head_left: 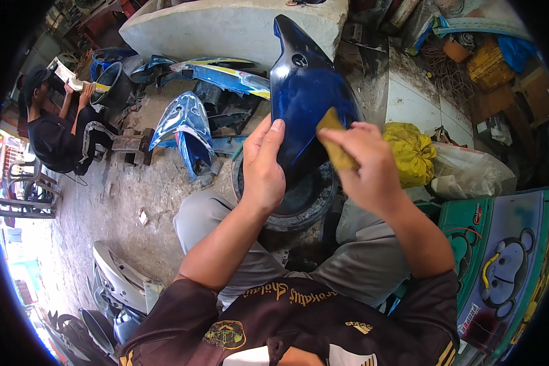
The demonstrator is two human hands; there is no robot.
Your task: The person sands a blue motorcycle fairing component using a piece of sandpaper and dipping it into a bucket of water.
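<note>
My left hand [263,166] grips the left edge of a glossy dark blue motorcycle body panel [305,91], which stands upright over a black basin [305,204] between my knees. My right hand [363,165] holds a folded tan piece of sandpaper [334,135] and presses it against the panel's lower right face. Both forearms come up from the bottom of the view.
Several blue body panels [186,125] lie on the concrete floor to the left. Another person [58,128] sits at far left holding a pale part. A yellow bag [412,152] and clear plastic bag [470,174] lie right. A green painted panel [500,262] stands at lower right. Grey fairings [119,277] at lower left.
</note>
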